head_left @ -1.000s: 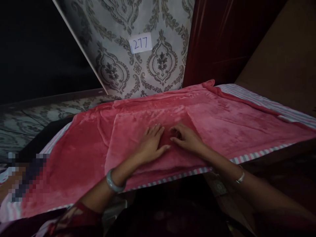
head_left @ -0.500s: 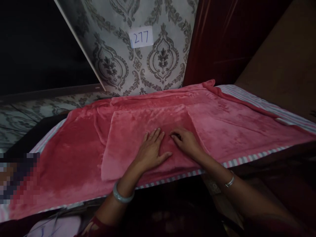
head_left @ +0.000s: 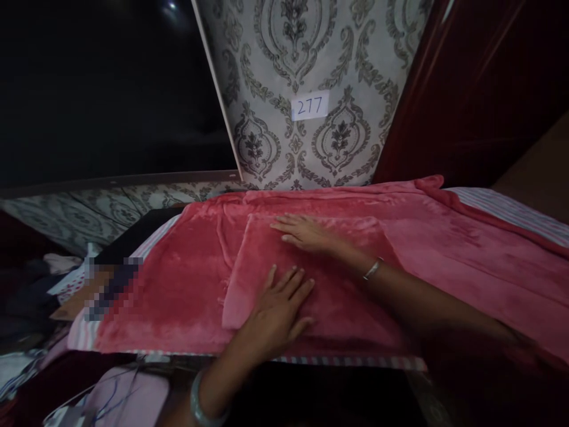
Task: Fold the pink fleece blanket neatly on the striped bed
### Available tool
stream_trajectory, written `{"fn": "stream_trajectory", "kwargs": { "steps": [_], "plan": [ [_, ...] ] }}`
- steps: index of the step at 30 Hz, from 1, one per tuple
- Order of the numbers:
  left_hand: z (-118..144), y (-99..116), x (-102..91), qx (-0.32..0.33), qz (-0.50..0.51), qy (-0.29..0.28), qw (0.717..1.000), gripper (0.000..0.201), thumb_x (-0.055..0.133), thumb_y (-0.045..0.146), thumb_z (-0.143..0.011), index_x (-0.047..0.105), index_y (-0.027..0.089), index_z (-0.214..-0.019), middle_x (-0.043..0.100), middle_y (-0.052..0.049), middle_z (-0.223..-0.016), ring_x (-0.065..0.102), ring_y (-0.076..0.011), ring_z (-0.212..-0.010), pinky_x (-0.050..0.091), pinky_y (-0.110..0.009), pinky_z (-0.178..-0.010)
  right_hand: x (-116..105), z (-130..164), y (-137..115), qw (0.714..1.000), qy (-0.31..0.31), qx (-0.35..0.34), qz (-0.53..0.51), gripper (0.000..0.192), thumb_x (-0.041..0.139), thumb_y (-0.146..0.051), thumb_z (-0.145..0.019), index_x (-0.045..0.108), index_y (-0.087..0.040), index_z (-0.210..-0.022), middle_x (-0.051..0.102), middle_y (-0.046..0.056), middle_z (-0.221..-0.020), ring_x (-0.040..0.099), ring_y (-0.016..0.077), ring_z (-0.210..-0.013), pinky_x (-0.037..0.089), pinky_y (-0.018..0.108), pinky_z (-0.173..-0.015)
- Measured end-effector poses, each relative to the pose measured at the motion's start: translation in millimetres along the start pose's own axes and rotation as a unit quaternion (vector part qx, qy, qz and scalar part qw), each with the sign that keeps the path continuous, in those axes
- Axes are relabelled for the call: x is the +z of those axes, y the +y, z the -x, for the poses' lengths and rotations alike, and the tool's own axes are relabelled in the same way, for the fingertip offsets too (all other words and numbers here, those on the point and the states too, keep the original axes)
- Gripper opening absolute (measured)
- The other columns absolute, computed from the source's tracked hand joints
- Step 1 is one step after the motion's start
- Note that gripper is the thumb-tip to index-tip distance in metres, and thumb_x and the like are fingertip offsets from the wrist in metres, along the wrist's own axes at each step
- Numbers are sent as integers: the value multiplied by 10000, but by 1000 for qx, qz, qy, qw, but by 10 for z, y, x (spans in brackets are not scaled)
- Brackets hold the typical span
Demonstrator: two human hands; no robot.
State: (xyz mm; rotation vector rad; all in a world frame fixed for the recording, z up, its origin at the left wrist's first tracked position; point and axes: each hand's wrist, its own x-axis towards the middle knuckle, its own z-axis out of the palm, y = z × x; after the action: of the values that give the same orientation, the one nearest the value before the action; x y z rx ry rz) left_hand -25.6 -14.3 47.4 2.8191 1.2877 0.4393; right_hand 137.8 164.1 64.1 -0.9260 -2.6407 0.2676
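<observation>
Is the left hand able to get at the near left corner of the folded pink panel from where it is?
Probably yes: the left hand lies flat on the folded panel, nothing covering that corner.

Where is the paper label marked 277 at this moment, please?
In the head view, the 277 label is stuck on the patterned wall, upper centre, above the far edge of the pink blanket and beyond the right hand.

A pink blanket [head_left: 178, 284] lies spread on a bed. A folded part sits on top. The left hand [head_left: 278, 308] lies flat on its near edge. The right hand [head_left: 306, 232] lies flat near its far edge. A paper [head_left: 310, 106] on the wall says 277.
</observation>
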Motion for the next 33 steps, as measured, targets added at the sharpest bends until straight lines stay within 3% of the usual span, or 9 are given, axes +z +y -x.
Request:
{"fn": "stream_trajectory", "kwargs": {
  "steps": [3,8,17,19,22,24,27,30,33],
  "plan": [
    [111,24,213,-7,-33,11,999,770,635,569,-883,340,335,-1554,341,-100,-1628,250,-367,-1515,203,-686,-1182,181,-151,94,997,-67,14,17,535,395,-495,-1028,389,-358,-1545,276,28,-1650,235,311,-1517,173,624,-1195],
    [214,98,448,-20,-66,33,997,849,701,518,-846,289,368,-1572,243,-86,-1669,166,-386,-1533,161,-668,-1189,349,-138,243,997,-79,17,5,564,338,-551,-1032,342,-365,-1564,229,28,-1666,215,297,-1524,197,601,-1191],
    [408,294,858,-22,-73,194,978,635,700,344,-842,509,316,-1447,239,-24,-1676,144,-352,-1544,54,-584,-1235,382,-126,261,997,-71,8,-5,564,328,-531,-1035,341,-346,-1569,226,31,-1664,218,288,-1524,194,580,-1204],
    [499,322,796,-3,-63,207,976,580,664,274,-851,540,285,-1417,319,-26,-1646,190,-336,-1536,111,-564,-1240,385,-115,262,997,-71,10,2,564,335,-522,-1035,357,-329,-1564,234,45,-1661,229,292,-1521,206,581,-1200],
    [606,234,511,24,-34,189,981,502,560,196,-896,550,225,-1396,499,-58,-1535,312,-255,-1500,207,-493,-1243,335,-138,215,997,-77,17,7,574,365,-524,-1025,391,-302,-1553,280,77,-1643,249,319,-1511,218,614,-1187],
    [613,90,270,0,-32,184,982,471,498,167,-927,545,202,-1394,586,-82,-1449,394,-220,-1456,242,-482,-1238,280,-212,122,998,-64,18,9,569,371,-520,-1023,412,-295,-1544,311,87,-1630,231,325,-1517,196,631,-1190],
    [523,-159,26,-63,-55,186,979,448,480,228,-962,536,197,-1405,585,-109,-1444,422,-261,-1437,254,-561,-1220,251,-432,-84,999,-37,-17,11,544,361,-505,-1032,421,-315,-1538,318,69,-1630,186,299,-1533,139,625,-1209],
    [423,-317,49,-104,-73,141,982,545,560,389,-943,491,232,-1460,479,-109,-1543,363,-328,-1467,240,-639,-1198,365,-702,-223,997,-62,-42,18,537,371,-537,-1029,455,-325,-1516,337,63,-1625,185,293,-1534,135,623,-1211],
    [425,-343,249,-133,-78,103,983,646,607,481,-907,450,271,-1498,423,-95,-1584,325,-355,-1482,211,-658,-1192,582,-894,-186,996,-87,-15,19,544,368,-577,-1022,507,-321,-1481,379,62,-1606,237,298,-1518,177,591,-1214]
  ]
}}
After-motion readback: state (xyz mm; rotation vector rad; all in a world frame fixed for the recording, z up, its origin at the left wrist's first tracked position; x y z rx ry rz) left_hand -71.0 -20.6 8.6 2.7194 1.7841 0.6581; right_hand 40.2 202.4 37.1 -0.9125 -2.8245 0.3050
